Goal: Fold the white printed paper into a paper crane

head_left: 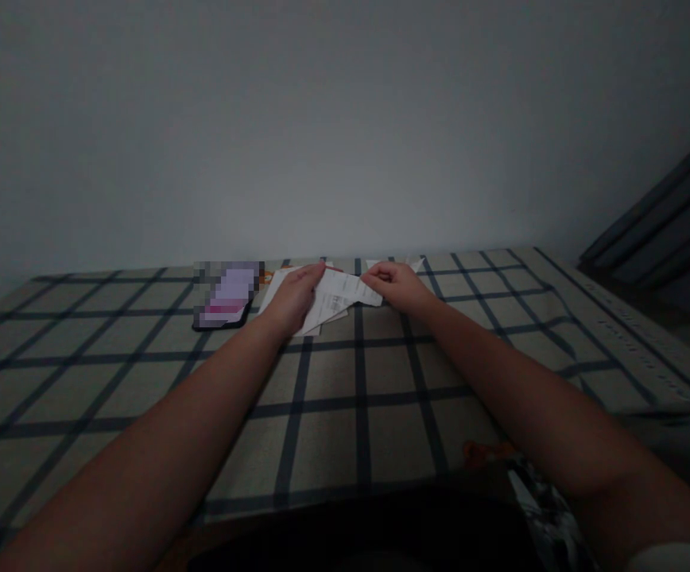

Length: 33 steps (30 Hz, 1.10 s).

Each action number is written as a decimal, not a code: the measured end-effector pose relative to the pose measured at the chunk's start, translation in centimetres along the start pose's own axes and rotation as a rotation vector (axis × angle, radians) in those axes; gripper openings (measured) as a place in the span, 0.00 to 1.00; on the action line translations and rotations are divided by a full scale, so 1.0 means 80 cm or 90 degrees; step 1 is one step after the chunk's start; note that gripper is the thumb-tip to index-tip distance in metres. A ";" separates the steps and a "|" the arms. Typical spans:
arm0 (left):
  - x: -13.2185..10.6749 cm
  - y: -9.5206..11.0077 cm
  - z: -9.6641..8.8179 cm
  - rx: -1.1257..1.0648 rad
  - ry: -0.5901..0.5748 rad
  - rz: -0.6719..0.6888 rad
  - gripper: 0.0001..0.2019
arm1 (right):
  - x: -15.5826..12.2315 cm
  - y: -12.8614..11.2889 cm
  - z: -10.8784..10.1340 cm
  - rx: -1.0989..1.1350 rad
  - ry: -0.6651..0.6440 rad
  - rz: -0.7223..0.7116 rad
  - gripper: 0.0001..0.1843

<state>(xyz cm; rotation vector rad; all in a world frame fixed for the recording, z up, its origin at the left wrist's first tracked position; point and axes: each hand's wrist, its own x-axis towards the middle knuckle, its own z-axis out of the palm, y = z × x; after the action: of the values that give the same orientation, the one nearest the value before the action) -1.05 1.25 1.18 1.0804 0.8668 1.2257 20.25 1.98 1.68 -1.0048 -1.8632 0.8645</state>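
Grip: left hand [290,300] and right hand [398,287] pinched opposite ends of thin white printed paper slip [345,295] (dim light). I judged uneven pulling could tear it.

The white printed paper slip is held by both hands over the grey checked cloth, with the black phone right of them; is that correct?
No: in the head view the black phone lies left of the left hand. That hand and the right hand hold the white paper slip over the checked cloth.
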 end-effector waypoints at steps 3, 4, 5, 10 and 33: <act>-0.004 0.001 0.000 0.051 -0.027 -0.003 0.19 | -0.001 -0.001 0.000 0.006 -0.002 -0.002 0.14; -0.005 0.001 0.000 0.085 -0.034 -0.003 0.20 | -0.001 -0.001 0.000 0.004 0.000 -0.005 0.14; -0.007 0.002 0.001 0.119 -0.033 -0.002 0.20 | -0.001 -0.002 0.000 0.001 0.002 -0.007 0.14; -0.014 0.004 0.003 0.222 -0.009 0.030 0.20 | -0.002 -0.005 0.003 0.007 -0.020 -0.010 0.13; -0.024 0.005 0.012 0.431 -0.007 0.170 0.18 | -0.005 -0.013 0.010 0.056 -0.041 -0.025 0.12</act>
<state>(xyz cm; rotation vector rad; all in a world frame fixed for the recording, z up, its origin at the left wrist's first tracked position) -0.57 -0.77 1.74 1.7863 1.1984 1.1625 19.35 1.05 2.13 -0.8932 -1.8756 0.9560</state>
